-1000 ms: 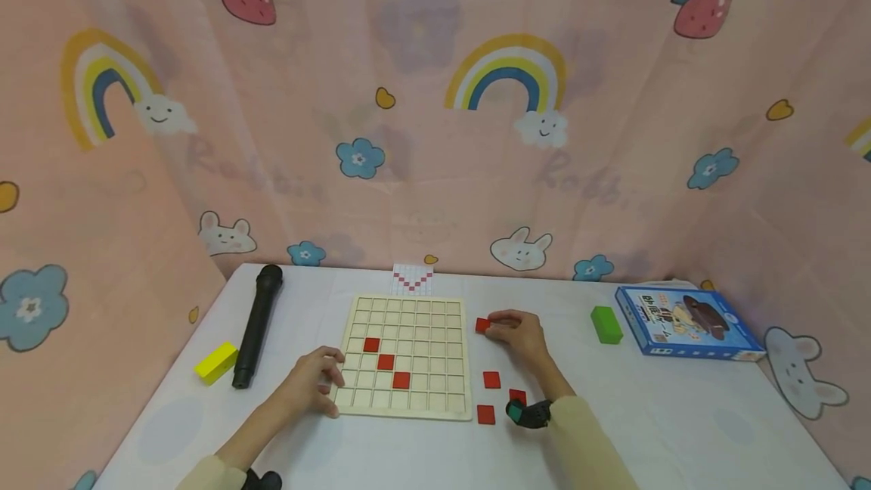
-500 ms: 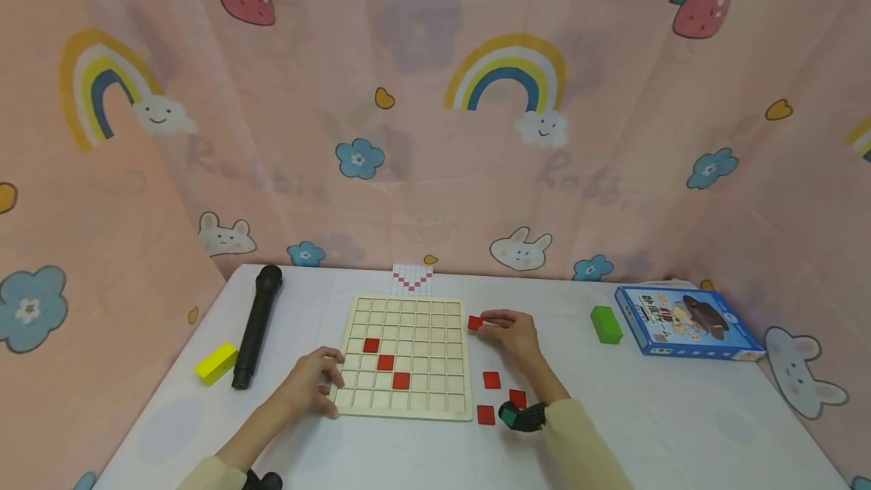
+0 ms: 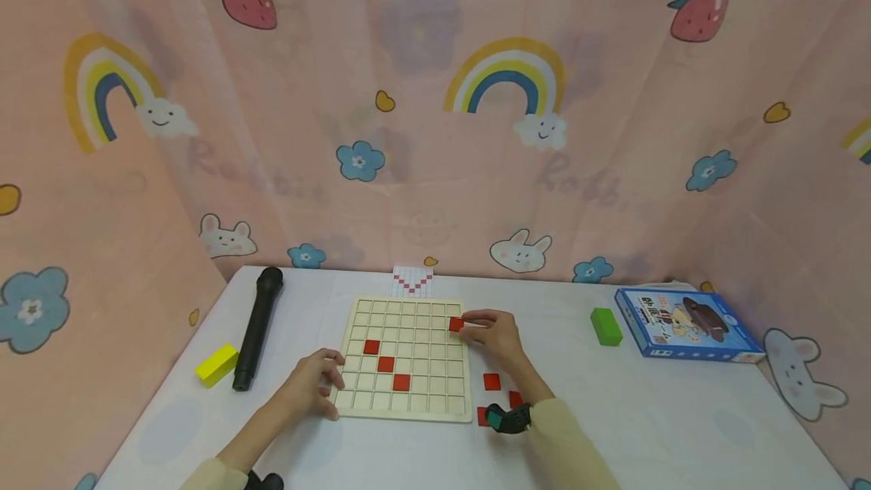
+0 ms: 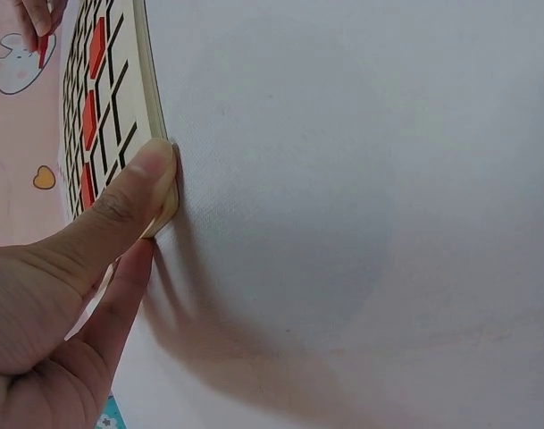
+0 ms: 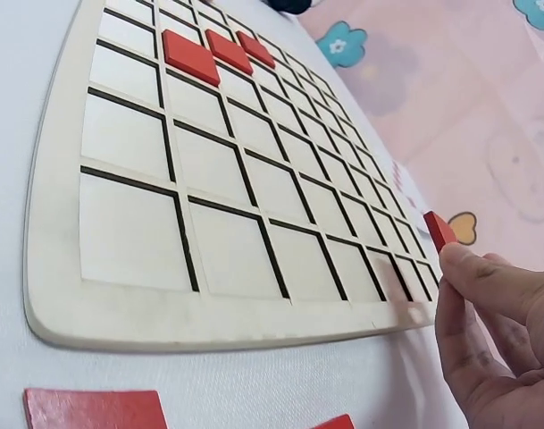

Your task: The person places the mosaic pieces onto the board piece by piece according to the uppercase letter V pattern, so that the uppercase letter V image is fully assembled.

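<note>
A pale wooden grid board [image 3: 435,398] lies in the middle of the white table. Three red square tiles, one of them the middle tile [image 3: 385,364], sit in its cells in a diagonal line. At the board's left side my left hand [image 3: 309,384] grips the near corner, thumb and a finger pinching the edge in the left wrist view. My right hand [image 3: 495,337] pinches another red tile [image 3: 457,324] between thumb and fingers over the board's far right. That held tile [image 5: 439,231] is tilted above the board in the right wrist view.
Loose red tiles, such as one tile [image 3: 491,382], lie right of the board. A pattern card [image 3: 412,282] stands behind it. A black microphone [image 3: 258,327] and yellow block [image 3: 217,365] lie left; a green block [image 3: 605,326] and blue box [image 3: 687,324] lie right.
My right hand has moved left with its red tile, from beside the board to over its right columns. The left hand stays at the board's edge.
</note>
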`<move>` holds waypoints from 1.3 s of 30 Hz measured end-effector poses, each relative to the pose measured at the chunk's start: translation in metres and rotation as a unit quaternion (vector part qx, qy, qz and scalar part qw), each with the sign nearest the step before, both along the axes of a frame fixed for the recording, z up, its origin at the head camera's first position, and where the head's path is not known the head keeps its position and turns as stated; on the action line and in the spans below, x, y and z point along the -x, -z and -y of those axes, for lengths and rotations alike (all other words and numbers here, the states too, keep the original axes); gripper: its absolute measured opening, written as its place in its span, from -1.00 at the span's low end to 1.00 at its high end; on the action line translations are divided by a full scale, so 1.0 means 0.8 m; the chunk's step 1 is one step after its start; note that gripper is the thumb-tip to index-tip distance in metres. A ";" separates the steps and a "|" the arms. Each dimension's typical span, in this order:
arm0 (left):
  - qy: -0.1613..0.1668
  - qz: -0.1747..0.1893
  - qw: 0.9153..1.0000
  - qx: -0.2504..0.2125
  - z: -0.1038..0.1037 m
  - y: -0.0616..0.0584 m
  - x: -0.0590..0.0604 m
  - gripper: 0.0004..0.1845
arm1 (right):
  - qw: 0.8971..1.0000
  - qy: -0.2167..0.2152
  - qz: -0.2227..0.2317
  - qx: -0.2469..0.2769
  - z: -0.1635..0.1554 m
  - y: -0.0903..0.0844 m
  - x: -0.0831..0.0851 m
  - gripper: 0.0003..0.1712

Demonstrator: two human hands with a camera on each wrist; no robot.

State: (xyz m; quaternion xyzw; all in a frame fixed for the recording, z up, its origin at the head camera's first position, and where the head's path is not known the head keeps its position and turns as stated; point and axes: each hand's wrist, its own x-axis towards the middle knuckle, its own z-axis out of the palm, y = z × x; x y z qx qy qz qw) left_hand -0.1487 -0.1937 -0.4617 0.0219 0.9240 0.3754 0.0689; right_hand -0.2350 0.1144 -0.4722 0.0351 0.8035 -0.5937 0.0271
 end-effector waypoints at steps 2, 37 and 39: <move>-0.002 -0.002 1.000 -0.001 0.000 0.000 -0.001 -0.56 | 1.000 -0.002 -0.001 0.011 0.006 0.001 0.001 -0.69; 0.008 -0.013 1.000 -0.014 0.003 0.007 0.000 -0.58 | 0.997 -0.068 -0.046 0.002 0.102 0.004 0.008 -0.75; 0.010 -0.014 1.000 -0.015 0.003 0.008 0.000 -0.58 | 0.996 -0.077 -0.047 0.010 0.108 0.007 0.008 -0.74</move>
